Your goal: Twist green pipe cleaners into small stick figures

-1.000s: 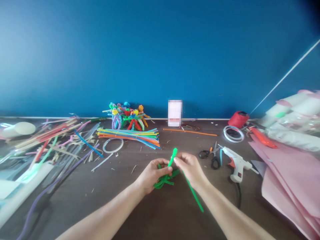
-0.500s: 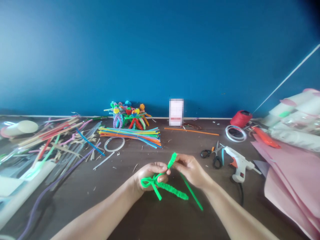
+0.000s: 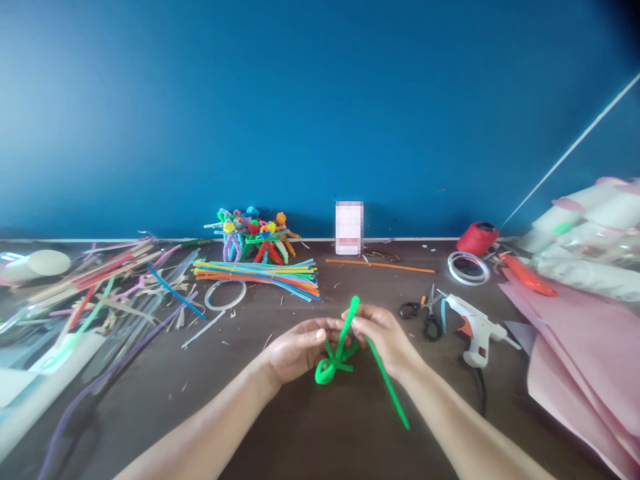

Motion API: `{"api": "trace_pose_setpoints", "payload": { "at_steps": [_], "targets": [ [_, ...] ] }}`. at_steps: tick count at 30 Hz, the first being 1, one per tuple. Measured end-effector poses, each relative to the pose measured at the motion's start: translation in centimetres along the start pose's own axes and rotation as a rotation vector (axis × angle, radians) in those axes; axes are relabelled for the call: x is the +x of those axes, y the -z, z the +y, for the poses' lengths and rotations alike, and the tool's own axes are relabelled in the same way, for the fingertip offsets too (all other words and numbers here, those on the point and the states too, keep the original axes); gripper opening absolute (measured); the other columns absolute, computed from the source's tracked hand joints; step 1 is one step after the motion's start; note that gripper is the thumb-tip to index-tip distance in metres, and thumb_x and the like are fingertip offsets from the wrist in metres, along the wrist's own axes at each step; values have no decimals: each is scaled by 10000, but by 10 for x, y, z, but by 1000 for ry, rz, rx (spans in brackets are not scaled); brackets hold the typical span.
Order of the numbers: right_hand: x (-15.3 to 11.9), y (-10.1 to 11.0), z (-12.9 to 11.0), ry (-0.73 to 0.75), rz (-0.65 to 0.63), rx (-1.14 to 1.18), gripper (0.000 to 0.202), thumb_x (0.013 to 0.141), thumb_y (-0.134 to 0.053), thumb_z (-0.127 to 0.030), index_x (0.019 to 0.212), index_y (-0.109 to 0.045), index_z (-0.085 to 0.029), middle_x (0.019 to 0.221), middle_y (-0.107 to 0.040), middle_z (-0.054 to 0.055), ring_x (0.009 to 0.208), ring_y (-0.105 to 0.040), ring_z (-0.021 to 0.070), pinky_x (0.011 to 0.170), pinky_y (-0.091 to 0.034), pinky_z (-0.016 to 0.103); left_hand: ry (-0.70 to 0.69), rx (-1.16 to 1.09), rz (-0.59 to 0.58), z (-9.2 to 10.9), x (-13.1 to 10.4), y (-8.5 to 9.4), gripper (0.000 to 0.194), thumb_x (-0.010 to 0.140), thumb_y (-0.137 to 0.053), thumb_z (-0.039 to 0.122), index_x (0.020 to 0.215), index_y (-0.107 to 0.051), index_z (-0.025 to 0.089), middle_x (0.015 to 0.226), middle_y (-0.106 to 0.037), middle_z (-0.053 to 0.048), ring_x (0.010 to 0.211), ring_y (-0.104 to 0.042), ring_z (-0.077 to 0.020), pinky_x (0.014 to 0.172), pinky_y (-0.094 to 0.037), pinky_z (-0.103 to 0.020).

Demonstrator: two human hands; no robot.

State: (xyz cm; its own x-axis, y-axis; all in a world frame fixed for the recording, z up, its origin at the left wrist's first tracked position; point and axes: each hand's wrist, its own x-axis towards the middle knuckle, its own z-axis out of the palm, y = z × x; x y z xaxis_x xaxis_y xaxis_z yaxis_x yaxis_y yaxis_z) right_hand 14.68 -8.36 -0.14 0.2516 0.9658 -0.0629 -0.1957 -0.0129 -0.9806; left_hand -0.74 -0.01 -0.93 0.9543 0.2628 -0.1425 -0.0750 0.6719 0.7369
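Observation:
A figure bent from green pipe cleaner (image 3: 336,360) hangs over the table, with a round loop at its lower left and short ends sticking out. My right hand (image 3: 383,337) pinches its upper limb between thumb and fingers. From that same hand a loose straight green end (image 3: 390,389) slants down to the right. My left hand (image 3: 303,347) lies just left of the figure, its thumb apart and its fingers stretched behind the green limb. Whether those fingertips touch it I cannot tell.
Behind the hands lie a bundle of coloured pipe cleaners (image 3: 257,275) and several finished pipe-cleaner figures (image 3: 255,233). Scissors (image 3: 429,313), a glue gun (image 3: 477,327) and pink sheets (image 3: 575,373) are on the right. Mixed strips (image 3: 115,280) clutter the left.
My left hand has loosened its pinch and its fingers have spread. The green figure has turned, its thick coiled limb swinging out of plain sight, while my right hand keeps hold of it.

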Motion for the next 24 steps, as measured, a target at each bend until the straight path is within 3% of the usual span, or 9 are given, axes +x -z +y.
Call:
{"api": "trace_pose_setpoints", "payload": {
  "at_steps": [2, 5, 9, 14, 16, 24],
  "targets": [
    [3, 2, 3, -14, 108, 30, 166, 695, -559, -247, 784, -636, -131, 468, -415, -64, 413, -357, 56, 411, -278, 190, -10, 42, 22, 1, 1, -2, 448, 642, -670, 308, 1034, -574, 114, 961, -609, -118, 795, -558, -167, 689, -402, -255],
    [3, 2, 4, -21, 152, 66, 198, 688, -570, -270, 813, -632, -130, 478, -417, -64, 404, -360, 55, 397, -278, 192, 6, 184, 148, -2, 2, -5, 402, 603, -706, 247, 969, -600, 119, 908, -619, -89, 764, -557, -145, 668, -398, -233],
    [1, -1, 3, -30, 104, 31, 194, 694, -572, -275, 818, -635, -140, 495, -443, -57, 426, -384, 60, 406, -283, 190, 25, 329, 291, -9, 4, -9, 327, 614, -702, 260, 895, -612, 119, 855, -633, -77, 733, -582, -149, 628, -420, -237],
    [-1, -2, -1, -19, 5, -77, 155, 690, -603, -277, 758, -643, -144, 527, -490, -37, 487, -422, 76, 464, -324, 202, 32, 207, 357, -7, 5, -8, 263, 637, -683, 288, 813, -579, 122, 695, -650, -46, 570, -607, -138, 581, -482, -271],
    [-1, 0, -4, -31, -51, -72, 140, 693, -610, -279, 731, -639, -147, 544, -510, -30, 517, -445, 83, 499, -350, 208, 46, 190, 317, -3, 4, -5, 235, 651, -672, 261, 807, -571, 118, 632, -650, -37, 507, -601, -132, 528, -490, -252],
    [-5, 9, -12, -23, -365, -85, 192, 700, -638, -299, 821, -653, -151, 647, -577, -1, 573, -476, 91, 537, -385, 211, 183, -48, -41, 1, -4, 14, 197, 637, -649, 198, 791, -617, 80, 526, -639, -46, 384, -582, -151, 337, -456, -190]
  ]
}}
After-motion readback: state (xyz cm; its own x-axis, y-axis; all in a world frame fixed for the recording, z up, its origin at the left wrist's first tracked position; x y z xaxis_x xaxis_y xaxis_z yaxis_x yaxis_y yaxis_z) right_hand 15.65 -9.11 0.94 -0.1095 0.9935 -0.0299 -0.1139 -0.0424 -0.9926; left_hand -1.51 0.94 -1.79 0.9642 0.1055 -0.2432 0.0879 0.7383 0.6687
